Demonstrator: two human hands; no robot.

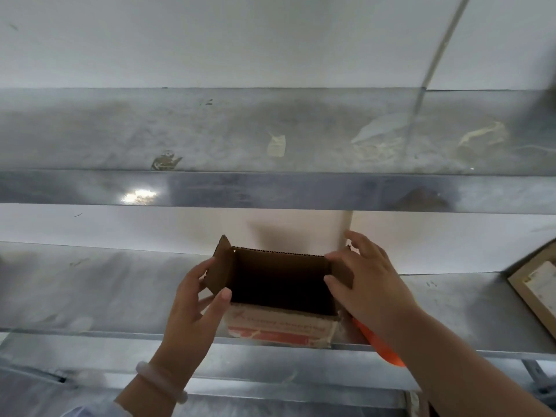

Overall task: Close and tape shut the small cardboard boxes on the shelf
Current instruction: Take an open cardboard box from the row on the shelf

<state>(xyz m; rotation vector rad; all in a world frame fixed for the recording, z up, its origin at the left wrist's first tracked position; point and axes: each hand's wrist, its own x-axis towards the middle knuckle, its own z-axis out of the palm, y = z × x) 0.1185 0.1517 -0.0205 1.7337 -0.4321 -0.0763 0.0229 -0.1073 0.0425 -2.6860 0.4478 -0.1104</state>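
holding the open cardboard box [279,323] on the shelf [90,296], we pinch its left flap [221,266] with our left hand [192,299], its right flap [343,273] with our right hand [364,284].

Metal shelf [105,290] bears one open box [279,326] — another box [538,290] (far right).

White wall [210,40], thin white pipe [442,46], tape scrap [276,145], orange object [387,353]

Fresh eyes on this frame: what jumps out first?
The open cardboard box, centre, at the front edge of the lower metal shelf, its dark inside showing. The left hand and right hand each hold a side flap. An orange object pokes out beneath the right wrist.
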